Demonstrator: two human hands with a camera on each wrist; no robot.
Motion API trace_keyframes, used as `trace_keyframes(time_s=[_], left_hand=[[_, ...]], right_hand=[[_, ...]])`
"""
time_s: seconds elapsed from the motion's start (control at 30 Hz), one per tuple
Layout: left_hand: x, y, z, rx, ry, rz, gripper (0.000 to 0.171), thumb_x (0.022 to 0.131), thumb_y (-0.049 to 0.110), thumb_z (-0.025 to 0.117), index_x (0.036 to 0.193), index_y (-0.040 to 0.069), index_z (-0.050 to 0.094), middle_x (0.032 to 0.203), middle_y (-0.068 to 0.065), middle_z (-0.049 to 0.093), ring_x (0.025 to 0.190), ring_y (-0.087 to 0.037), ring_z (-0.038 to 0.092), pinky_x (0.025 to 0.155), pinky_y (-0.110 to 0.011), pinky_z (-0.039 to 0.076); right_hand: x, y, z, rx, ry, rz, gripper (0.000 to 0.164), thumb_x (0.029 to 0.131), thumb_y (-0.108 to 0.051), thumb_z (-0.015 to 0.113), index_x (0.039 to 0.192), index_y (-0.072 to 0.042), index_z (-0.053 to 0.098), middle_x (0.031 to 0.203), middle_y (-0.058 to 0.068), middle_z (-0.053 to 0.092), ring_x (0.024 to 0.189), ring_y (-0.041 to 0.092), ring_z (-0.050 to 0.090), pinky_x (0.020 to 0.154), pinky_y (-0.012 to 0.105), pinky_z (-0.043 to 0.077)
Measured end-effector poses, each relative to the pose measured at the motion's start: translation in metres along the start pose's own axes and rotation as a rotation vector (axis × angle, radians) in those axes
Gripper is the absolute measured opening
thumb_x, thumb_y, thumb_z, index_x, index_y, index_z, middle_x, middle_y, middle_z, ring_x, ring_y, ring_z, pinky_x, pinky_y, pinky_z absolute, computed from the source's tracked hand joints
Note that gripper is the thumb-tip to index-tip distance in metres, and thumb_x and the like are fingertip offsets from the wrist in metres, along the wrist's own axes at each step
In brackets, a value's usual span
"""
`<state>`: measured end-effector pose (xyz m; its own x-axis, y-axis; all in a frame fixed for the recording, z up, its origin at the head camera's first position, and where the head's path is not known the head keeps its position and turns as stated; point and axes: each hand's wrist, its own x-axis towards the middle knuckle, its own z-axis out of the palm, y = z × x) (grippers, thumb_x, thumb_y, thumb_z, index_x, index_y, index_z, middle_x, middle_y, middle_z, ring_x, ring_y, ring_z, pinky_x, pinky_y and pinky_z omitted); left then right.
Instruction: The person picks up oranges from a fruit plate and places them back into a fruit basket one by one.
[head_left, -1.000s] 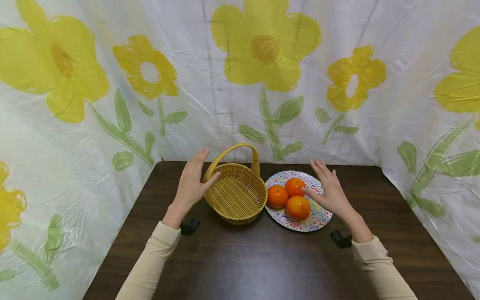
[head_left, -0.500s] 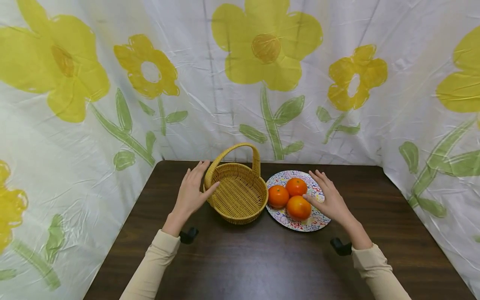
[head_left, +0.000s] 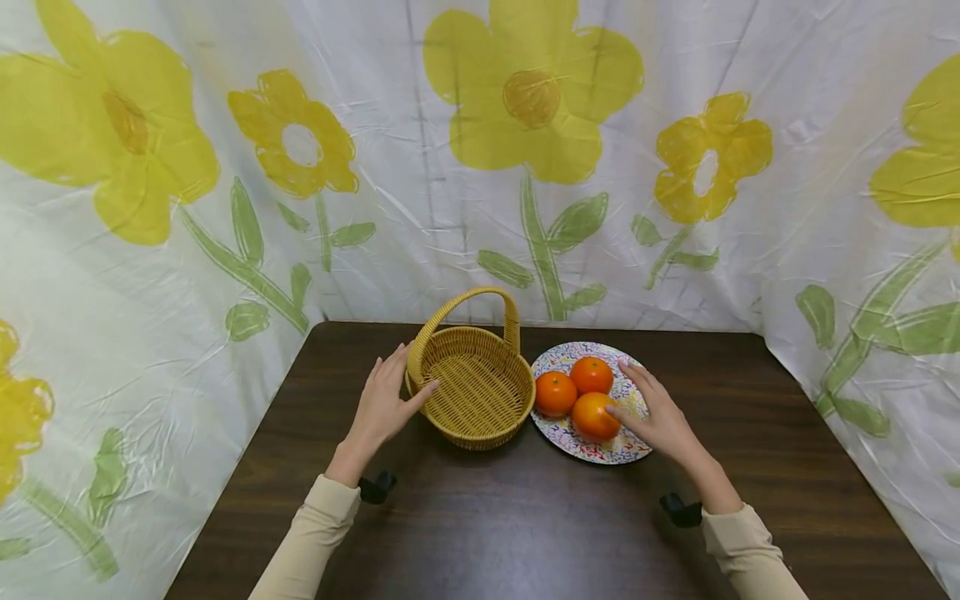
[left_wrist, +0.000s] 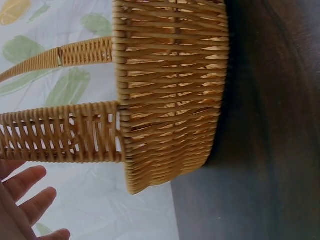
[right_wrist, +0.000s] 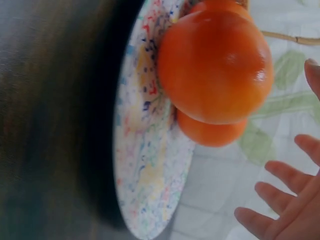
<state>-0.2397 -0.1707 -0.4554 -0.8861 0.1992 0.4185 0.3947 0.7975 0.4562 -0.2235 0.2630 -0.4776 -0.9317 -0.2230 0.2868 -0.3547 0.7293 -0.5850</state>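
Head view, left hand [head_left: 381, 404] spread, gripping nothing, left of basket [head_left: 474, 393], right hand [head_left: 664, 423] likewise, right of three oranges [head_left: 595, 417] on plate [head_left: 621, 450]

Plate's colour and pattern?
White plate with multicoloured marks, including red, blue, yellow and green; shows best in the right wrist view.

Right of the basket [head_left: 480, 437], the right hand [head_left: 663, 421] hides part of the plate [head_left: 558, 432], and its thumb overlaps the nearest orange [head_left: 595, 418]. Left of the basket, the left hand [head_left: 383, 403] is cut off in its wrist view, as is the basket's handle [left_wrist: 82, 53]. The sleeves [head_left: 315, 533] and table [head_left: 510, 533], nearer than the basket, leave the head view's bottom edge.
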Motion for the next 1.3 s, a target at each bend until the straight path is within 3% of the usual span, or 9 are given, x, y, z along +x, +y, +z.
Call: trace_keyframes(time_s=[0.17,0.53,0.73,1.1,1.3], left_hand=[[-0.005,-0.003,0.006,-0.031,-0.013,-0.027,0.073,0.086,0.052,0.057,0.144,0.013,0.035,0.145,-0.015,0.036,0.136,-0.027,0.031,0.112,-0.050,0.015],[-0.016,-0.012,0.019,-0.056,-0.068,-0.104,0.076,0.086,0.055,0.055,0.146,0.014,0.031,0.148,-0.012,0.032,0.139,-0.024,0.024,0.113,-0.049,0.012],[-0.020,-0.017,0.025,-0.050,-0.083,-0.109,0.079,0.086,0.055,0.055,0.147,0.013,0.028,0.149,-0.014,0.029,0.140,-0.027,0.022,0.112,-0.051,0.013],[-0.026,-0.025,0.038,-0.065,-0.064,-0.101,0.077,0.083,0.049,0.063,0.147,0.022,0.028,0.149,-0.008,0.032,0.140,-0.026,0.021,0.110,-0.056,0.015],[-0.028,-0.027,0.042,-0.057,-0.095,-0.118,0.081,0.082,0.050,0.063,0.148,0.020,0.026,0.151,-0.008,0.028,0.141,-0.026,0.019,0.110,-0.056,0.014]], right_hand=[[-0.005,0.006,0.007,-0.010,-0.006,-0.013,0.073,0.082,-0.037,0.069,0.143,-0.013,0.036,0.143,0.018,0.035,0.129,0.040,0.035,0.095,0.065,0.032],[-0.012,0.010,0.016,0.015,-0.016,-0.013,0.074,0.081,-0.034,0.072,0.142,-0.010,0.038,0.143,0.022,0.035,0.129,0.041,0.035,0.094,0.066,0.032],[-0.015,0.011,0.019,0.026,-0.025,0.011,0.079,0.080,-0.038,0.071,0.145,-0.014,0.033,0.143,0.019,0.035,0.128,0.040,0.036,0.094,0.065,0.033],[-0.020,0.013,0.027,0.023,-0.019,0.027,0.082,0.079,-0.042,0.072,0.145,-0.011,0.033,0.141,0.020,0.038,0.127,0.040,0.038,0.095,0.064,0.034],[-0.021,0.015,0.032,0.029,-0.021,0.030,0.082,0.079,-0.041,0.072,0.145,-0.011,0.033,0.141,0.020,0.037,0.126,0.041,0.038,0.092,0.065,0.035]])
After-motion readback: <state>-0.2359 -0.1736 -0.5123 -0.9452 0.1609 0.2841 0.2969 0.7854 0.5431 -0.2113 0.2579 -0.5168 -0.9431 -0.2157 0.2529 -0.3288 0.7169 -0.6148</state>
